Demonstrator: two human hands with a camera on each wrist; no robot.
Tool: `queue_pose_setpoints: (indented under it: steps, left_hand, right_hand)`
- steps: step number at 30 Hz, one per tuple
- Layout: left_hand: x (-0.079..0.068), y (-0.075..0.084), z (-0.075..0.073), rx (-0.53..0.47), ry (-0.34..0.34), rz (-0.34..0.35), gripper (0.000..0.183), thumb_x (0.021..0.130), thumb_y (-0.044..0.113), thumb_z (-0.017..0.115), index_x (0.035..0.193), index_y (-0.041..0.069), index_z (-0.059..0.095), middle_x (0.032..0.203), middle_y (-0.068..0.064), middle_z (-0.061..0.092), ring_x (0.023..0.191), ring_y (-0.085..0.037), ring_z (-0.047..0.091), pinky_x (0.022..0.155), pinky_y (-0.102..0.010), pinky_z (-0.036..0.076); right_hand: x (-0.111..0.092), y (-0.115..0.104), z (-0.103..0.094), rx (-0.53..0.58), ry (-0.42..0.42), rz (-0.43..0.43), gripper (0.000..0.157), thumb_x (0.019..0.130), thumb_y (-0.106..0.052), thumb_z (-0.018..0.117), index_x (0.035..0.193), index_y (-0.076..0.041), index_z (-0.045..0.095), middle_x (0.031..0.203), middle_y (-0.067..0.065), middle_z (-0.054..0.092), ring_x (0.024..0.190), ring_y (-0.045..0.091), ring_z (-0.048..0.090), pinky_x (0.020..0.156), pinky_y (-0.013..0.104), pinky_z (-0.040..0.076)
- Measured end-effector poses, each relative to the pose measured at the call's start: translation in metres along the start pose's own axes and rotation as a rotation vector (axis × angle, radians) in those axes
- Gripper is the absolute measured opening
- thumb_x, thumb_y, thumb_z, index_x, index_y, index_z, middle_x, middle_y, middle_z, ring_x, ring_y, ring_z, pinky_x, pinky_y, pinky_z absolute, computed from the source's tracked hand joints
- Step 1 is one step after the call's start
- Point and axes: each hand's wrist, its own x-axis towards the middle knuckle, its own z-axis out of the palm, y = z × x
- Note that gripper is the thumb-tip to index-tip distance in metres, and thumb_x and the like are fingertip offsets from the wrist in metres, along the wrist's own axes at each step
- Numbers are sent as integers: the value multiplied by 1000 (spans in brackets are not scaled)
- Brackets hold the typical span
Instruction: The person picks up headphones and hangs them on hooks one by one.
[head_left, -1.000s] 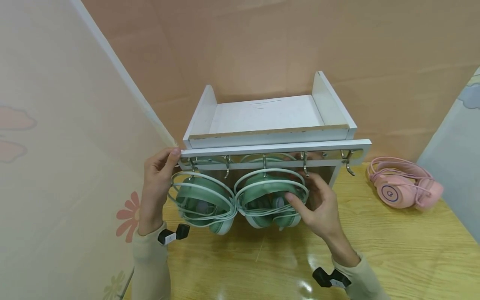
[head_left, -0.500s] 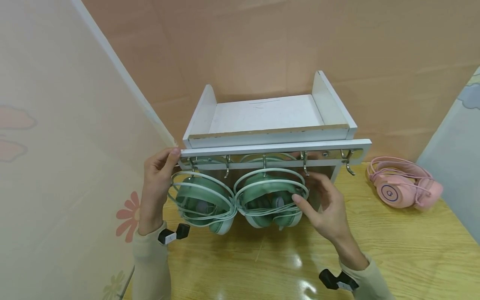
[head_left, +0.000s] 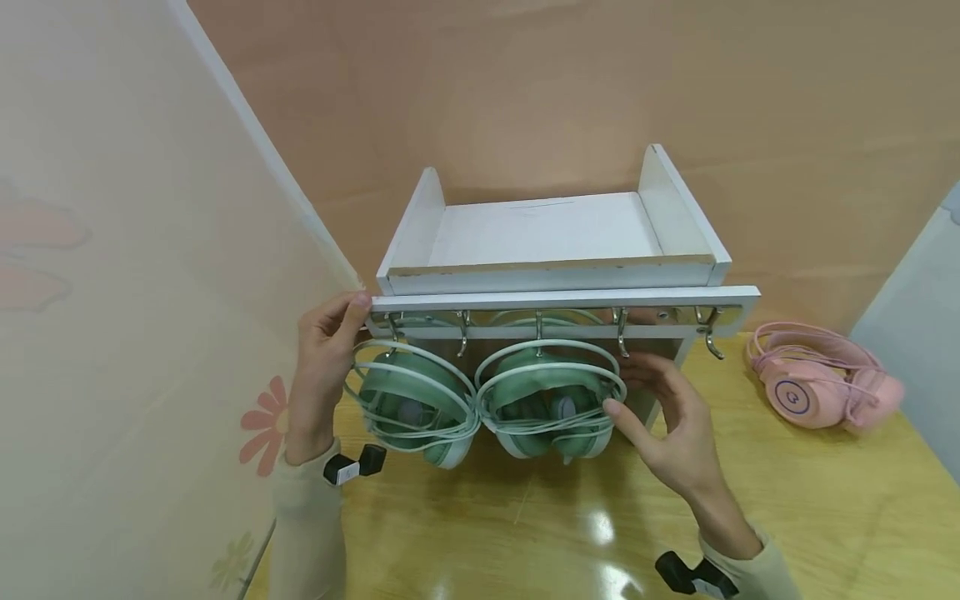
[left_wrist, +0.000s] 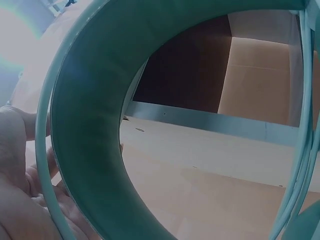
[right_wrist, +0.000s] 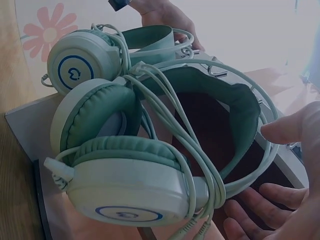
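Observation:
My left hand (head_left: 322, 358) pinches the left end of a white hook rail (head_left: 570, 298), thumb over the front edge. Beneath that end hangs a pair of green and white headphones (head_left: 408, 375), its cable looped around it. A second pair of green headphones (head_left: 525, 385) hangs beside it from a middle hook (head_left: 538, 329), cable bundled across its front. My right hand (head_left: 675, 429) is at this pair's right side, thumb tip right at the headband. Its fingers spread loosely around the band's outer edge in the right wrist view, without gripping it.
Behind the rail stands a white shelf unit (head_left: 547, 229) with raised sides. Pink headphones (head_left: 798, 387) lie on the wooden table (head_left: 555, 517) at the right. A panel with flower prints (head_left: 264, 425) stands close on the left. Bare hooks (head_left: 708, 329) line the rail's right side.
My right hand has moved right, its thumb drawing back from inside the headband to its edge. The left hand stays on the rail. The head view has shifted slightly.

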Motion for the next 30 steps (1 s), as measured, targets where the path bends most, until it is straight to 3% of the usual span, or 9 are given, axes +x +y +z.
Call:
queue_pose_setpoints:
  steps: [6,16,30]
  left_hand:
    - [-6,-3,0,1,-11,-21,32,109,5,58,100,26,81,91,10,76,83,-6,71,80,-23,63]
    - [-4,-2,0,-12,-15,-2,34,109,5,57,99,28,81,90,10,76,82,-5,71,79,-23,63]
    - [0,1,2,-19,-8,12,32,109,6,57,99,25,81,90,9,76,83,-6,70,80,-24,63]
  right_hand:
    - [-9,-1,-4,-16,-3,-1,55,80,24,70,133,15,58,126,10,69,117,13,66,106,23,51]
    - [-2,-2,-14,-21,-29,-123,61,74,27,69,133,17,58,124,21,69,113,21,67,103,26,51]
    - [4,6,-41,27,5,-155,58,72,32,66,128,25,55,122,17,72,111,20,69,101,25,52]
